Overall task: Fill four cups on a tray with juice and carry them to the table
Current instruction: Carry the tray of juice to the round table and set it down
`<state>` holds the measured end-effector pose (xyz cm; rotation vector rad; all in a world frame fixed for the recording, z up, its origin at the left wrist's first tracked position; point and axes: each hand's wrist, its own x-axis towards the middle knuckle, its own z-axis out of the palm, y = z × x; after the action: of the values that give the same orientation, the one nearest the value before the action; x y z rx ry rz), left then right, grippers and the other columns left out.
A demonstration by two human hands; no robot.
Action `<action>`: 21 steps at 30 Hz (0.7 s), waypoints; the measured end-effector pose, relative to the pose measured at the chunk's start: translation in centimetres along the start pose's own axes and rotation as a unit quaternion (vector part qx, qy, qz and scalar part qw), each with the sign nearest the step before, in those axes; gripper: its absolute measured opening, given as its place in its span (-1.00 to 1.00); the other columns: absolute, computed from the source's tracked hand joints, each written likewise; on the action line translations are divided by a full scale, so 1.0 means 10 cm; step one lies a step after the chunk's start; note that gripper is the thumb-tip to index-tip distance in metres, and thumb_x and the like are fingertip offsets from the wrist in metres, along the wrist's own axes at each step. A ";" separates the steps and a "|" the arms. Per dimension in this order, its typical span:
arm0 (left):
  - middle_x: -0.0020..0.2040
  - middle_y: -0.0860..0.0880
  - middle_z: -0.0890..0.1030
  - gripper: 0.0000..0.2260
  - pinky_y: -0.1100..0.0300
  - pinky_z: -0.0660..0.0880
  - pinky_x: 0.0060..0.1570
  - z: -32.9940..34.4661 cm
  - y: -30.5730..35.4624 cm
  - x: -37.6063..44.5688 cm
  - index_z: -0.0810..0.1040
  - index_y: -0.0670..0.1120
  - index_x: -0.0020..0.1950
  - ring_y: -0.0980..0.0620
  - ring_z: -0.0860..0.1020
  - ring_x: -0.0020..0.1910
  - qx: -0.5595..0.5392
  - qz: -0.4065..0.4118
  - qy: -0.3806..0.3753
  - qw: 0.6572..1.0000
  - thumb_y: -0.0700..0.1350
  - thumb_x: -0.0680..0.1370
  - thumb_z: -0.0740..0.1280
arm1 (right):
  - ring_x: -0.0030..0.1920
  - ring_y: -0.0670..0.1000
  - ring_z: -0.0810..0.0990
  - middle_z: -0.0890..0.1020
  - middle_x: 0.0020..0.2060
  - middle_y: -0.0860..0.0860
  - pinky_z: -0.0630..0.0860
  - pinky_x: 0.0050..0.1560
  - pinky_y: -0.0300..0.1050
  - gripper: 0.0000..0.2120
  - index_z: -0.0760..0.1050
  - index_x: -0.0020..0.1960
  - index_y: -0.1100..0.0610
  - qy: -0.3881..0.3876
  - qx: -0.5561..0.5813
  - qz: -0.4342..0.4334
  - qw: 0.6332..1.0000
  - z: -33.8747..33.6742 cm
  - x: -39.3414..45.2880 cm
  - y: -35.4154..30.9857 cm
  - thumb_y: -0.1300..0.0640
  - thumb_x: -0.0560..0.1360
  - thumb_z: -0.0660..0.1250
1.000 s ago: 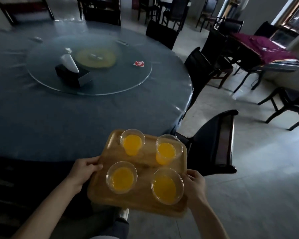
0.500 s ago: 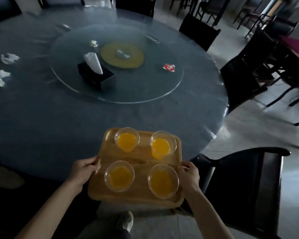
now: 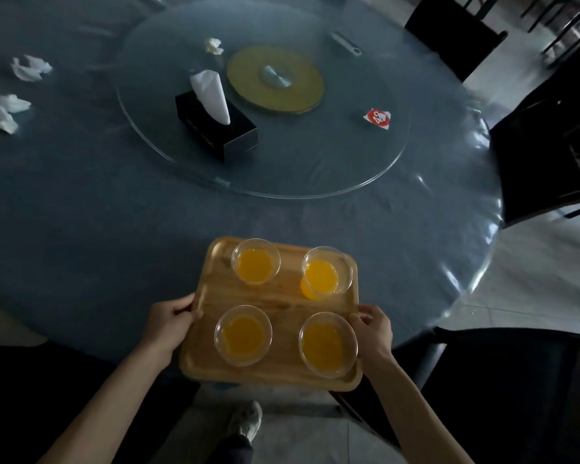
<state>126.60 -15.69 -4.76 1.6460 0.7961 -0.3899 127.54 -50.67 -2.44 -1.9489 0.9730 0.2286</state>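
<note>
While the wooden tray hangs half over the table's near edge, the job reads as follows
Filling: all four clear plastic cups (image 3: 255,261) hold orange juice, so that stage looks finished
Carrying: the wooden tray (image 3: 283,301) has its far half above the round table (image 3: 81,202) and its near half over the floor; whether it touches the tabletop cannot be told
Left hand: the left hand (image 3: 170,321) is clamped on the tray's left rim, thumb on top
Right hand: the right hand (image 3: 373,329) is clamped on the right rim, beside the near right cup
Still to do: judging by this, only setting the tray fully down and letting go
Ahead on the table: a black tissue box (image 3: 215,130) on the glass turntable (image 3: 315,172), crumpled tissues (image 3: 5,105) at far left
Writing: a small red-and-white packet (image 3: 377,118) carries a printed mark too small to read; no other lettering shows
</note>
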 end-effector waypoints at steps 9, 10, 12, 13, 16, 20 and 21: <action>0.29 -0.06 0.67 -0.63 0.16 0.50 0.12 0.11 -0.09 0.16 0.62 -0.11 0.35 0.06 0.59 0.13 -0.014 -0.001 0.014 1.000 -0.35 0.56 0.43 | -0.09 -0.03 0.66 0.67 0.05 0.06 0.53 -0.32 -0.20 -0.79 0.55 0.24 0.10 0.000 -0.028 -0.017 0.999 0.07 0.28 0.03 0.23 0.62 0.35; 0.29 -0.07 0.67 -0.63 0.17 0.50 0.12 0.13 -0.10 0.17 0.62 -0.12 0.35 0.07 0.59 0.12 -0.020 -0.004 0.018 1.000 -0.36 0.56 0.43 | -0.07 -0.01 0.67 0.67 0.05 0.06 0.57 -0.28 -0.17 -0.79 0.55 0.24 0.11 -0.001 -0.029 -0.018 0.999 0.08 0.31 0.03 0.24 0.62 0.35; 0.29 -0.07 0.67 -0.63 0.20 0.51 0.08 0.16 -0.14 0.19 0.62 -0.12 0.35 0.08 0.59 0.11 -0.021 -0.002 0.026 0.999 -0.36 0.56 0.43 | -0.02 0.06 0.68 0.67 0.07 0.08 0.64 -0.13 -0.06 -0.80 0.55 0.23 0.12 -0.005 -0.037 -0.020 0.999 0.09 0.35 0.04 0.26 0.62 0.33; 0.29 -0.06 0.67 -0.62 0.22 0.50 0.05 0.18 -0.16 0.20 0.62 -0.11 0.35 0.10 0.59 0.09 -0.016 0.001 0.029 0.999 -0.36 0.56 0.44 | 0.00 0.08 0.68 0.68 0.07 0.09 0.65 -0.08 -0.03 -0.80 0.55 0.23 0.13 -0.006 -0.041 -0.021 0.999 0.10 0.37 0.05 0.27 0.62 0.32; 0.27 -0.04 0.67 -0.62 0.26 0.51 0.02 0.17 -0.20 0.23 0.62 -0.09 0.35 0.17 0.60 0.01 -0.008 0.004 0.032 0.999 -0.32 0.55 0.46 | -0.01 0.05 0.68 0.68 0.05 0.08 0.62 -0.12 -0.09 -0.80 0.56 0.23 0.13 -0.005 -0.045 -0.027 0.999 0.11 0.41 0.09 0.27 0.62 0.32; 0.28 -0.08 0.67 -0.60 0.15 0.51 0.14 0.18 -0.21 0.26 0.62 -0.12 0.35 0.05 0.61 0.14 0.001 0.011 0.034 0.999 -0.33 0.53 0.48 | -0.04 0.01 0.67 0.67 0.03 0.04 0.56 -0.23 -0.19 -0.81 0.56 0.21 0.11 0.007 -0.044 -0.030 0.999 0.14 0.45 0.08 0.26 0.62 0.32; 0.26 -0.07 0.68 -0.60 0.17 0.52 0.12 0.19 -0.22 0.26 0.62 -0.12 0.34 0.08 0.62 0.10 0.001 0.013 0.035 0.999 -0.33 0.53 0.48 | -0.03 0.02 0.67 0.67 0.03 0.04 0.57 -0.20 -0.16 -0.81 0.56 0.21 0.10 0.009 -0.044 -0.030 0.999 0.15 0.46 0.08 0.26 0.63 0.32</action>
<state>127.28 -16.62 -8.45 1.6791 0.8258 -0.3155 130.39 -52.14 -6.13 -2.0615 0.9283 0.2226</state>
